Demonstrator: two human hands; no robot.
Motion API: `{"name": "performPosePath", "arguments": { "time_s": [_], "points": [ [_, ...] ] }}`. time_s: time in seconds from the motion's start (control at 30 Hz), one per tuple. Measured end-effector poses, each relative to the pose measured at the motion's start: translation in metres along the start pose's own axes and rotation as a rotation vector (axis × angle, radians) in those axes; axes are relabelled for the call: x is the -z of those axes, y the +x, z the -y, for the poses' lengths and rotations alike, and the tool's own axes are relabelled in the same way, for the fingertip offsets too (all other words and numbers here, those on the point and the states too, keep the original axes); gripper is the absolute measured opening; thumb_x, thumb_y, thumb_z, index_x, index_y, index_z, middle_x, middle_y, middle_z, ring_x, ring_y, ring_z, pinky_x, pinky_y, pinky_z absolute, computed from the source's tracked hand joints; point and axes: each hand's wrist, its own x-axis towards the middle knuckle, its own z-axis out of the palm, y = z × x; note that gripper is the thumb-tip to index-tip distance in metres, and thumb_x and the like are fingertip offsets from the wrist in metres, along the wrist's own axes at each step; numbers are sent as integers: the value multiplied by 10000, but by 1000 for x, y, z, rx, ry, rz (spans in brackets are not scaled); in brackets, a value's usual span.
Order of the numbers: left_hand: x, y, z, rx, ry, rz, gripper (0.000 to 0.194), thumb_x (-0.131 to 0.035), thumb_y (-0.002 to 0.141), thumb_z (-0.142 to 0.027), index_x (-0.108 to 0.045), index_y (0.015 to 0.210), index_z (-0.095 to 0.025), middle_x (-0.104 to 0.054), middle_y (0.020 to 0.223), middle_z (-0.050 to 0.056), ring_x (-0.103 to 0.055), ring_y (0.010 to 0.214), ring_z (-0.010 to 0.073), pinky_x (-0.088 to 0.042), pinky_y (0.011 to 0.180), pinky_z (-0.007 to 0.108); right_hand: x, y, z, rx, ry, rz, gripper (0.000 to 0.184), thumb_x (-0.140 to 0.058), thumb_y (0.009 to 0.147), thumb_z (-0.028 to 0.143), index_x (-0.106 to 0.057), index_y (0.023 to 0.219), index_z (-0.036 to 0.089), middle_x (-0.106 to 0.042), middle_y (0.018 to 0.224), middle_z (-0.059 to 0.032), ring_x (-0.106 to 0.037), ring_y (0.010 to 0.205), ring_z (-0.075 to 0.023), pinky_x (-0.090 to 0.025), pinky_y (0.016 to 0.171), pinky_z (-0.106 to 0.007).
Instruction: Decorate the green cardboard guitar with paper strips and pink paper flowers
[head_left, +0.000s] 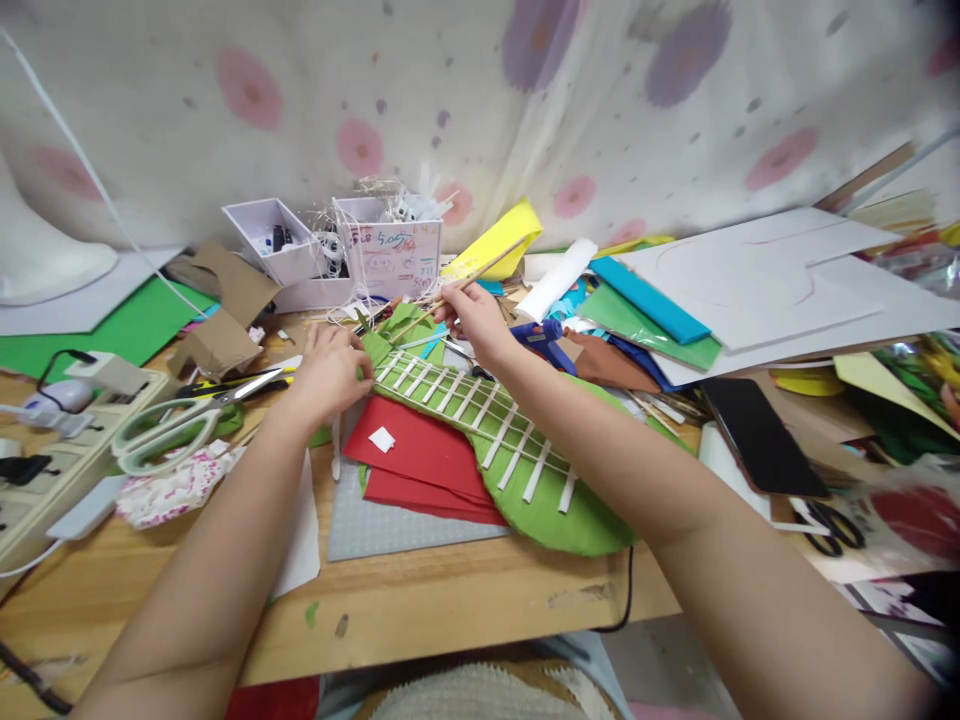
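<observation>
A green guitar-shaped craft [442, 393] lies slantwise across the desk, with white strips across its neck and body and thin white strings along it. My left hand [331, 368] is at the narrow end of the neck, its fingers curled over the green material there. Between the fingers of my right hand [474, 315] is a thin wooden stick [499, 258], slanting down to the left toward the neck end. Beneath the craft are sheets of red paper [420, 450] and a grey cutting mat [405, 532]. A blue glue gun [541, 335] rests behind my right wrist.
Green-handled scissors [166, 437] and a power strip [45, 490] lie at the left. Behind stand white boxes [394, 255] with craft scraps. White boards [735, 280], a black phone [763, 435] and black-handled scissors [832, 528] fill the right side.
</observation>
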Motion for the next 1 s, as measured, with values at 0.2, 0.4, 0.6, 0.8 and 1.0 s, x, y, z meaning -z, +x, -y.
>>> {"name": "performPosePath", "arguments": {
  "time_s": [0.2, 0.4, 0.6, 0.8, 1.0],
  "points": [
    [10, 2, 13, 47, -72, 5, 197, -585, 717, -379, -719, 741, -237, -613, 1084, 82, -507, 1134, 285, -352, 1058, 439, 8, -3, 0, 24, -39, 4, 196, -515, 929, 197, -488, 735, 189, -546, 533, 56, -407, 437, -60, -303, 437, -168],
    [2, 0, -9, 162, 31, -19, 137, -571, 730, -286, -696, 718, -231, -618, 1103, 99, -500, 1153, 312, -363, 1044, 450, 8, -5, -9, 78, -77, 31, 159, -520, 928, 200, -511, 770, 184, -577, 582, 52, -441, 450, -58, -352, 458, -175],
    [-1, 1, -15, 241, 55, -31, 184, -583, 714, -256, -682, 866, -220, -627, 1107, 113, -523, 1145, 325, -370, 1036, 463, 8, -3, -16, 101, -131, 84, 129, -558, 909, 247, -534, 802, 179, -627, 631, 43, -463, 456, -45, -401, 466, -156],
    [27, -1, -9, 357, -235, -112, 384, -552, 719, -275, -599, 1092, -198, -633, 1209, 85, -578, 1103, 273, -440, 971, 380, -10, -14, -23, 83, -149, 246, 104, -533, 907, 191, -547, 805, 181, -640, 673, 37, -513, 531, -54, -443, 523, -158],
    [46, -9, 5, 463, -307, -130, 418, -547, 773, -316, -580, 1144, -127, -633, 1238, 113, -597, 1086, 244, -447, 986, 370, -22, -14, -30, 75, -195, 366, 153, -499, 927, 210, -526, 778, 183, -612, 621, 41, -521, 584, -77, -453, 612, -188]
  ]
}}
